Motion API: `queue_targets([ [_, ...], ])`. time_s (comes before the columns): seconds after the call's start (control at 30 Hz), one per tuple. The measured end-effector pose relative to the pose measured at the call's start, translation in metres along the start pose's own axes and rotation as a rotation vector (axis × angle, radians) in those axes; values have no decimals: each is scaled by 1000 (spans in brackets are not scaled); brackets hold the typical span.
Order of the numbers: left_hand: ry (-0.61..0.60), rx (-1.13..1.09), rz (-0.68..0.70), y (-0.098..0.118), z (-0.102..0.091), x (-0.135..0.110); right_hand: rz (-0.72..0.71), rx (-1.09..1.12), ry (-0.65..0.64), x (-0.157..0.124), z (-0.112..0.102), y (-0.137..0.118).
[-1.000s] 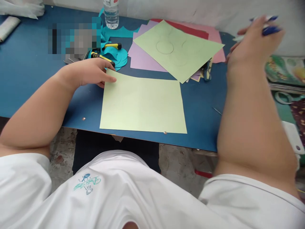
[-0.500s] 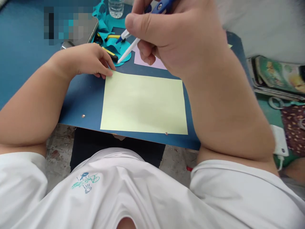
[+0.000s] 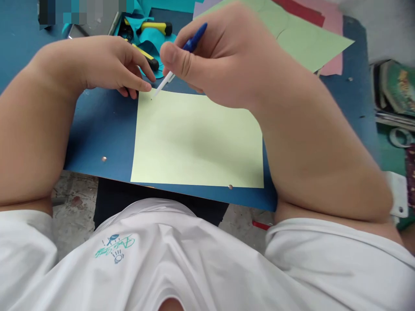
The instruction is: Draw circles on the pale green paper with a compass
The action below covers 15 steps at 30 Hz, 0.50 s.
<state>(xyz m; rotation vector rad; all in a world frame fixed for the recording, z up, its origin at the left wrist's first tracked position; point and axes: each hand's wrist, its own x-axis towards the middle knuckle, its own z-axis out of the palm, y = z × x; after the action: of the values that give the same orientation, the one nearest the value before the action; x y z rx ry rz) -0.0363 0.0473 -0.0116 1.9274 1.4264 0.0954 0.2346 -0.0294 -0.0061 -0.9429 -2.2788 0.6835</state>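
Light green sheet [image 3: 194, 142] lies flat on the blue table [image 3: 94, 134], near-left corner right at the table's front edge; using the sheet as reference. Left hand [image 3: 100, 62] is at its far-left corner, thumb on the corner, index finger held off from the thumb; can't tell if it's pinching or just pressing. Right hand [image 3: 227, 56] is above its far edge, thumb and fingers clamped on a blue-and-white drawing tool [image 3: 193, 39], white tip angled down inside that same corner; can't tell if the tip touches. Small dark dot [image 3: 151, 99] on the sheet just beside the tip. Hands are near each other but not touching. Beyond the far-left corner: two yellow-and-black cutters [image 3: 157, 28] among teal cut pieces [image 3: 152, 41]. Beyond the far-right corner: second green sheet [image 3: 319, 39] with a curved line, partly behind the right arm, over red paper [image 3: 301, 11] and pink paper [image 3: 335, 56]. Copper-coloured stud [image 3: 230, 187] at the near edge, another well left of the sheet. Well right of it: books [image 3: 400, 88], white ring [image 3: 401, 137], white device [image 3: 398, 196] half hidden behind the arm.
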Motion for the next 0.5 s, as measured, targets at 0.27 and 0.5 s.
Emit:
queue_targets([
  [0.27, -30, 138, 75, 2, 2, -2, -17, -58, 152, 3, 15, 12],
  [0.5, 154, 289, 175, 4, -10, -15, 60, -7, 185, 6, 30, 19],
])
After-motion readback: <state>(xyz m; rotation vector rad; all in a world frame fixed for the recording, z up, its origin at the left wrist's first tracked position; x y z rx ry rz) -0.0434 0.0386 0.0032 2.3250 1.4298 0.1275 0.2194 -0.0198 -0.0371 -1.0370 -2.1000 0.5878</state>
